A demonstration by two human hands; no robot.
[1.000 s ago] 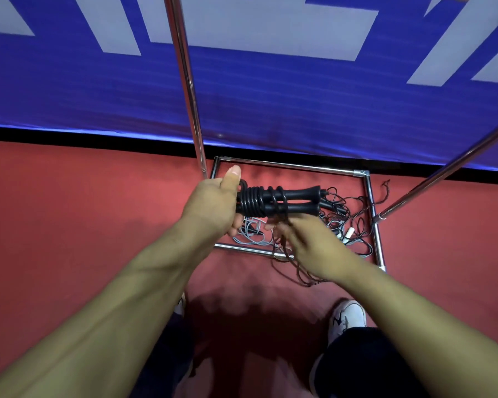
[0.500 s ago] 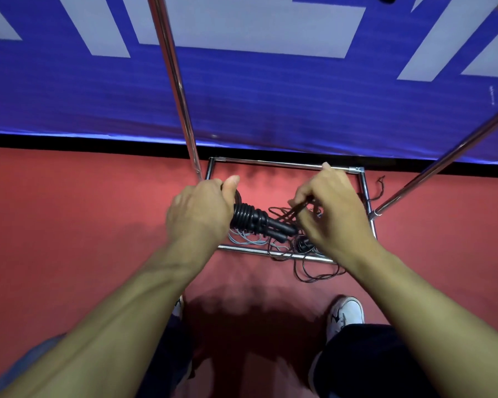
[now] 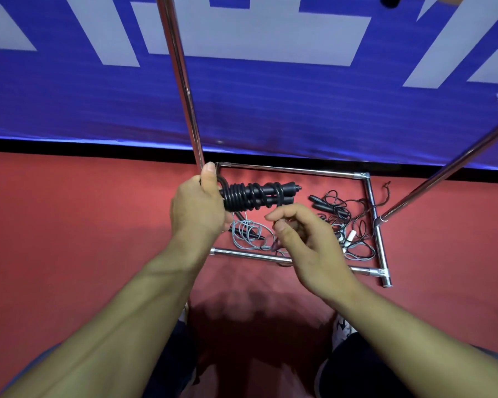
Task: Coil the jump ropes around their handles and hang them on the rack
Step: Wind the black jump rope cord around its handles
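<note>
While my left hand (image 3: 197, 209) grips the coiled black rope's handles (image 3: 256, 195) and my right hand (image 3: 305, 239) pinches its tail, slack could unravel the coil.

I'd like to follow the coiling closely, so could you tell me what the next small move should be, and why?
Probably carry the rope end over the handles once more. The left hand grips the black handles, already wound with coils, while the right hand pinches the thin remaining rope just below them.
</note>
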